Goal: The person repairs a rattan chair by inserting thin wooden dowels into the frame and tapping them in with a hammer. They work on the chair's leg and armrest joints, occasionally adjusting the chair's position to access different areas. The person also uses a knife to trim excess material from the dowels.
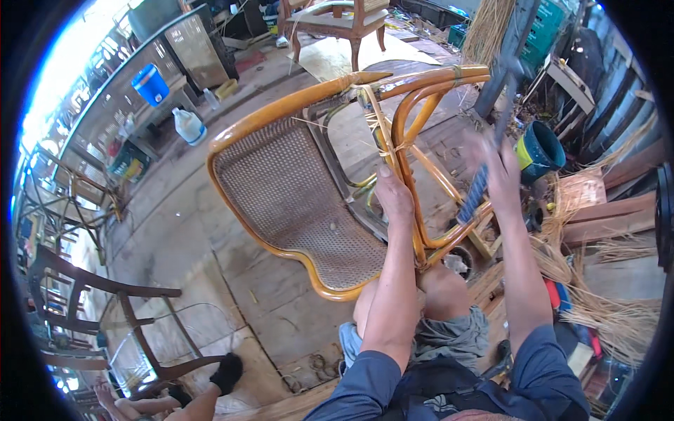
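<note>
A rattan chair [260, 133] with glossy orange-brown poles and a woven cane panel [281, 189] lies tipped across my knees. My left hand [394, 196] is closed round its frame, just below a joint wrapped with pale cane strips [375, 123]. Some of its fingers are hidden behind the pole. My right hand [500, 172] grips a hammer [477, 193] by its dark blue handle, raised to the right of the chair. The hand and the hammer's upper end are smeared by motion.
Right of me stand a dark green bucket [540, 151] and loose bundles of cane strips [611, 309]. A wooden chair [337, 21] is at the far side. At left are a dark chair frame [140, 323], a white jug [188, 126] and another person's legs [196, 403].
</note>
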Motion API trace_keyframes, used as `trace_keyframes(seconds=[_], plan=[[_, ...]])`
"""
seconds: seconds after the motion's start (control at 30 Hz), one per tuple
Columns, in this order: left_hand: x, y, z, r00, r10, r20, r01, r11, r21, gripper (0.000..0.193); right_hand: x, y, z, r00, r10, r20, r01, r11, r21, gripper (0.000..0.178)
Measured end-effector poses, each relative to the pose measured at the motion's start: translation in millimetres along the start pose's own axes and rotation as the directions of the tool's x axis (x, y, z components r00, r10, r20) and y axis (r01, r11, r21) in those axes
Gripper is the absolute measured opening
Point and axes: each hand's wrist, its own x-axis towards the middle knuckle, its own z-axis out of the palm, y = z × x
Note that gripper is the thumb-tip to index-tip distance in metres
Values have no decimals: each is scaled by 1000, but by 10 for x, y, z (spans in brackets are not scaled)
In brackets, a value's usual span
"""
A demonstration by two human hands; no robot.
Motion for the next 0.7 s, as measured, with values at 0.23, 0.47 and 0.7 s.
trace_keyframes(seconds=[0.23, 0.47, 0.7], plan=[[77, -64, -2, 999, 26, 39, -25, 1000, -18, 75, -2146, 1157, -2399, 878, 356, -321, -456, 415, -787, 25], [235, -115, 33, 974, 215, -73, -191, 951, 242, 45, -3826, 973, -3267, 799, 442, -407, -503, 123, -855, 35], [-53, 131, 125, 993, 116, 33, -119, 982, 146, 27, -4173, 873, -3439, 740, 492, -460, -573, 102, -813, 33]])
